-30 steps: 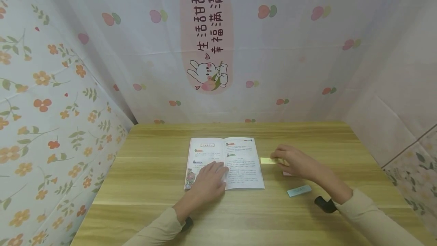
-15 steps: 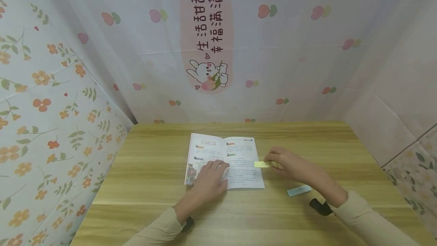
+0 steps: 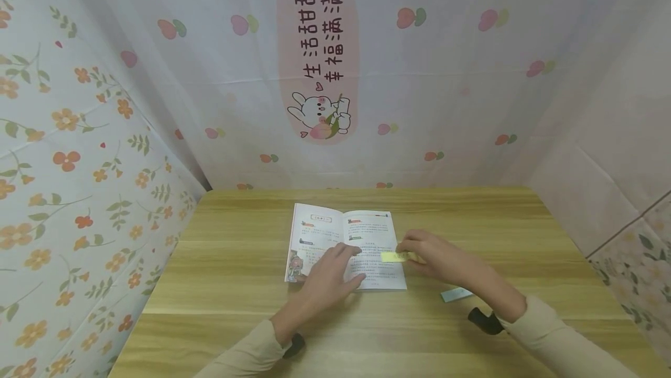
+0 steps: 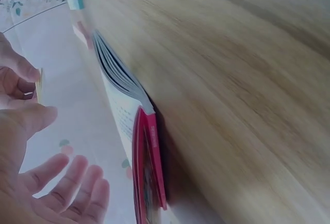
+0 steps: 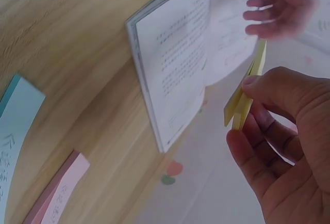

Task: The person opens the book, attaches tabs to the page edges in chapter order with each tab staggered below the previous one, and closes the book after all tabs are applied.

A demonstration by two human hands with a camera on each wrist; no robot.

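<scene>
An open book (image 3: 369,229) with printed pages lies on the table. My left hand (image 3: 332,276) is over the book's middle, thumb and fingers spread apart and holding nothing. Between thumb and fingers, my right hand (image 5: 289,141) pinches a pad of yellow sticky notes (image 5: 246,92), held above the right page. In the right wrist view the pad's layers stand apart at its near end. The pad's far end points toward my left hand.
A blue sticky note pad (image 3: 455,295) lies right of the book. A pink pad (image 5: 64,188) lies beside it, hidden under my right hand in the head view. Patterned curtains (image 3: 236,104) hang behind the wooden table (image 3: 230,320). Black wrist mounts (image 3: 484,321) sit under the sleeves.
My right hand has carried the yellow sticky notes left from beside the book to over its right page. My left hand has lifted and shifted right, its fingers spreading; the left page has risen slightly.
</scene>
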